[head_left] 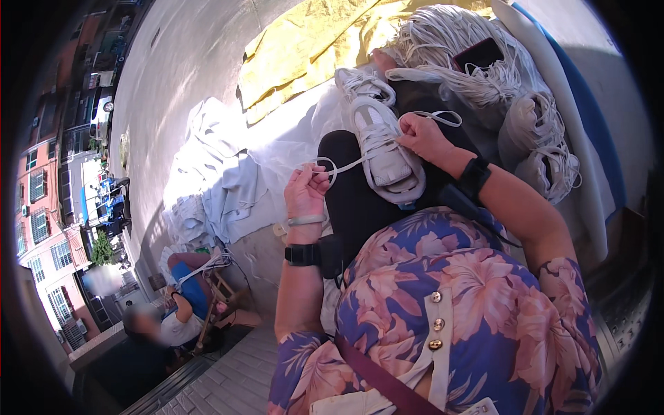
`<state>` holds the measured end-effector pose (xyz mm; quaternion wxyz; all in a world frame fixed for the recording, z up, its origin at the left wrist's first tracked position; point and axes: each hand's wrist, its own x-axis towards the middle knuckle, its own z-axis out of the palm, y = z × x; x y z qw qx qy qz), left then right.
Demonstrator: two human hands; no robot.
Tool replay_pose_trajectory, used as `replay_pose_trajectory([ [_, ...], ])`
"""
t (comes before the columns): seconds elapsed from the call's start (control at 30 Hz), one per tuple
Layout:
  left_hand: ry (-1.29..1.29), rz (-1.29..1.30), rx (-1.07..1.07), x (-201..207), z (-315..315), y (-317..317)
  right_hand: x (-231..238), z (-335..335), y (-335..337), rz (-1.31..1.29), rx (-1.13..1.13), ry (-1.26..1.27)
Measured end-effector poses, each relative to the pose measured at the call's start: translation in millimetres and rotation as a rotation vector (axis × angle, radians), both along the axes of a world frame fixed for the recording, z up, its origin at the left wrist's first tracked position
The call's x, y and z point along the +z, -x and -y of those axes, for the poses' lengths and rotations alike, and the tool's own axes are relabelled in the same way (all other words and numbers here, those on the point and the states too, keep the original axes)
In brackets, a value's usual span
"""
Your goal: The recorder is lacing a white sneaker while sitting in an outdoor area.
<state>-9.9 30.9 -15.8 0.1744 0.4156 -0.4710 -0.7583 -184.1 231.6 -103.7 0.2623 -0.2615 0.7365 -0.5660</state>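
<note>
A white sneaker (398,171) rests across my dark-trousered lap, its laces criss-crossed over the tongue. My left hand (306,192) is closed in a pinch on a white shoelace (351,164) that runs taut from the shoe's left side and curls into a loop by my fingers. On the other side, my right hand (425,140) pinches lace close to the eyelets, with a length looping out above it. A second white shoe (365,86) lies just beyond the first one's far end, partly covered by it.
Thick bundles of white laces (436,34) lie at the far right, a dark phone (478,55) on top. More lace bundles (536,124) sit nearer. Yellow sheeting (297,62) spreads ahead; pale cloth (214,173) lies left. Another person (183,315) sits at lower left beside a wooden stool.
</note>
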Motion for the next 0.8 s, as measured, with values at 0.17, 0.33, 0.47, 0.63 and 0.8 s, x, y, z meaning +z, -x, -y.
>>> replay_pose_trajectory([
  [0.17,-0.084,0.136,-0.179,-8,-30,13,1,-13,4,-0.036,0.012,-0.15],
  [0.33,0.005,0.175,-0.326,-17,-45,26,33,-13,-5,-0.324,0.015,-0.164],
  [0.47,0.173,0.208,-0.384,-25,-52,30,56,0,-19,-0.731,0.336,0.019],
  [0.63,0.335,0.206,-0.382,-31,-53,37,62,10,-31,-1.048,0.545,-0.155],
  [0.8,0.389,0.12,-0.319,-47,-52,42,57,10,-27,-0.978,0.449,-0.266],
])
